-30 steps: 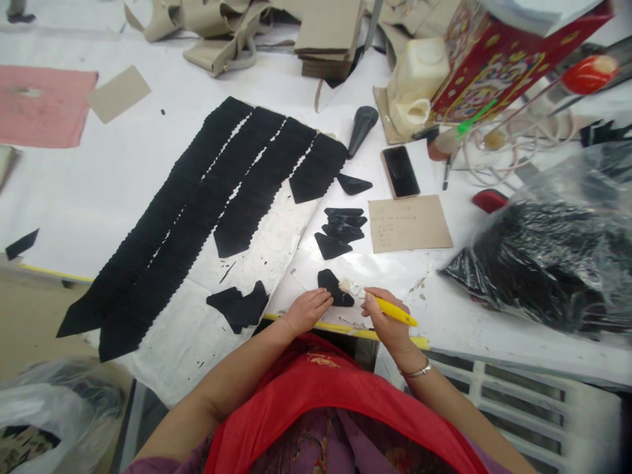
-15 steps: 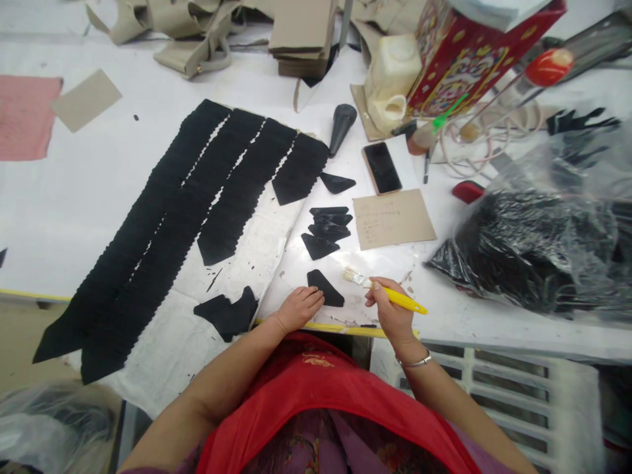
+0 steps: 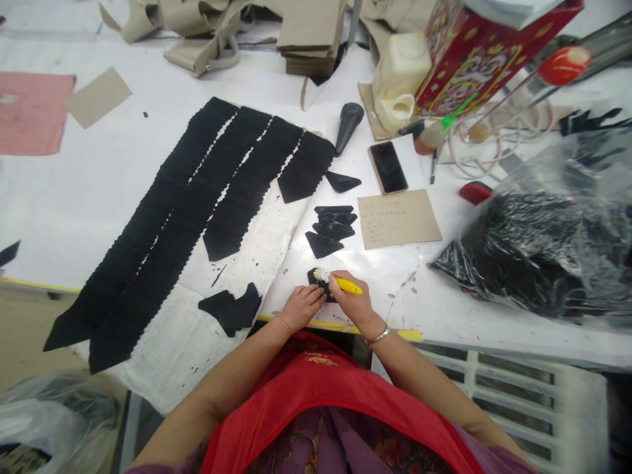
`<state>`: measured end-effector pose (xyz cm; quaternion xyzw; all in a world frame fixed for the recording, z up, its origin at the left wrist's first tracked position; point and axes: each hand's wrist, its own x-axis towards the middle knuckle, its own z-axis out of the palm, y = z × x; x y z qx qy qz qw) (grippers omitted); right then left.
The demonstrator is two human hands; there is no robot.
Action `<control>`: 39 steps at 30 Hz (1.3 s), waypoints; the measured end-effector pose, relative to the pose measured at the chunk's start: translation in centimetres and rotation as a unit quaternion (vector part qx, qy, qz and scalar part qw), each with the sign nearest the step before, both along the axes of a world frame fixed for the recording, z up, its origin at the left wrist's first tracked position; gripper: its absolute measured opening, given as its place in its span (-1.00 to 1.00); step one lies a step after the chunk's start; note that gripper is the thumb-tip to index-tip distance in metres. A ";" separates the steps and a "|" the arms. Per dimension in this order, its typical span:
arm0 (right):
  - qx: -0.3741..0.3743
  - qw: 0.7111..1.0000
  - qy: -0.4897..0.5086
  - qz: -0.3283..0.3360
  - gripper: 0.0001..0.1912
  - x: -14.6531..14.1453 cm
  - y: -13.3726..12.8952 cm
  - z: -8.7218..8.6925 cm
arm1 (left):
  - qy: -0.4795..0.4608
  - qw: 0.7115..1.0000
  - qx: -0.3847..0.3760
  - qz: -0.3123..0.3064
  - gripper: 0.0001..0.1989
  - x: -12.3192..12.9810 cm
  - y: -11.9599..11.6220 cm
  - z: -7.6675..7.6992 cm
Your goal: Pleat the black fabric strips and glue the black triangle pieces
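Observation:
My right hand (image 3: 351, 297) is closed around a brush with a yellow handle (image 3: 348, 286). The pale bristles rest on a small black piece (image 3: 313, 276) near the table's front edge. My left hand (image 3: 302, 308) lies flat, its fingertips on the left part of that piece, which both hands partly cover. Just beyond sit several overlapping black pieces (image 3: 330, 230), and another single one (image 3: 342, 182). Long rows of overlapping black pieces (image 3: 162, 197) spread to the left. A few loose black pieces (image 3: 232, 309) lie left of my left hand.
A written card (image 3: 399, 219) and a phone (image 3: 388, 167) lie beyond my right hand. On the right is a plastic bag of black material (image 3: 548, 250). Farther back stand a whitish container (image 3: 402, 72), a red box (image 3: 474, 72) and a black cone-shaped object (image 3: 348, 125).
My right hand has moved left and brought the brush from beside the small black piece onto it. My left hand stays on the piece. The whole view has shifted slightly.

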<state>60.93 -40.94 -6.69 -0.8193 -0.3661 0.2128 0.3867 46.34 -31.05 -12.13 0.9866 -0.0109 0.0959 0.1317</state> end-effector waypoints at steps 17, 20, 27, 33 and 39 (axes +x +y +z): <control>0.009 0.996 -0.077 0.035 -0.78 -0.6 1.5 1.0 | -0.007 1.000 0.003 0.018 -0.74 -0.2 -0.2 -0.3; -0.028 0.996 -0.082 0.032 -0.80 -0.7 -0.5 0.7 | -0.016 1.000 0.003 0.027 -0.74 -0.2 -0.3 -0.4; -0.087 0.992 -0.091 -0.002 -0.84 -0.4 -8.3 3.3 | -0.036 0.999 0.003 0.026 -0.74 -0.4 -0.4 -0.6; -0.012 0.997 -0.074 0.009 -0.79 -1.3 -5.3 2.4 | -0.008 1.000 0.004 0.030 -0.73 -0.4 -0.4 -0.3; -0.092 0.992 -0.087 -0.018 -0.81 -0.8 -8.2 2.3 | -0.020 0.999 -0.011 0.045 -0.73 -0.6 -0.7 -0.8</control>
